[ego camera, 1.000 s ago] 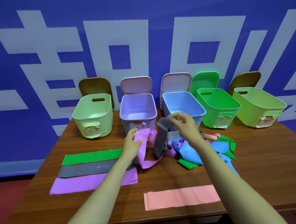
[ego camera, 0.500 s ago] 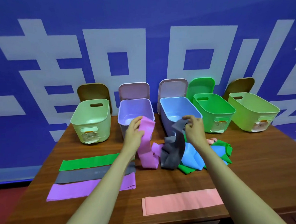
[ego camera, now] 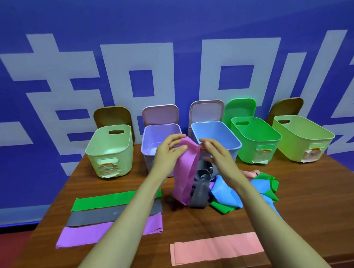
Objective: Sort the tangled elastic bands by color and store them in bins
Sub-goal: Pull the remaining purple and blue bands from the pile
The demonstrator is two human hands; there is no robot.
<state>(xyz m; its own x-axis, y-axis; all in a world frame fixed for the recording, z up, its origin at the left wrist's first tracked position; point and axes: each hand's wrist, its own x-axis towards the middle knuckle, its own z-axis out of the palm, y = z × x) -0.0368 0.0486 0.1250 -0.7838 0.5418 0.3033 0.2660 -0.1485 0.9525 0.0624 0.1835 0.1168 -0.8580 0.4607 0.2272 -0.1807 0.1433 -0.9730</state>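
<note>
A: Left side, quick?
B: Three lie flat on the wooden table point(ego camera: 303, 208), far to near: green band point(ego camera: 113, 200), grey band point(ego camera: 98, 215), purple band point(ego camera: 84, 234). Pale green bin point(ego camera: 123, 156) sits far behind them, with the lilac bin point(ego camera: 151, 135) just to its right.
A: Hands?
B: Left hand point(ego camera: 167, 153) is raised in front of the lilac bin, thumb and fingers pinching the top left of a pink-purple band point(ego camera: 187, 170). It hangs down, low end beside the tangled pile point(ego camera: 224, 193). Right hand point(ego camera: 217, 154) has its fingertips at that band's top right edge. Pinch or just touch, can't tell.
A: Further right?
B: The pile lies under the right wrist: grey, blue, green, a bit of salmon. Far row goes on: blue bin point(ego camera: 213, 131), bright green bin point(ego camera: 255, 132), yellow-green bin point(ego camera: 301, 133), with lids leaning behind. Salmon band point(ego camera: 216, 248) lies flat, near edge.
</note>
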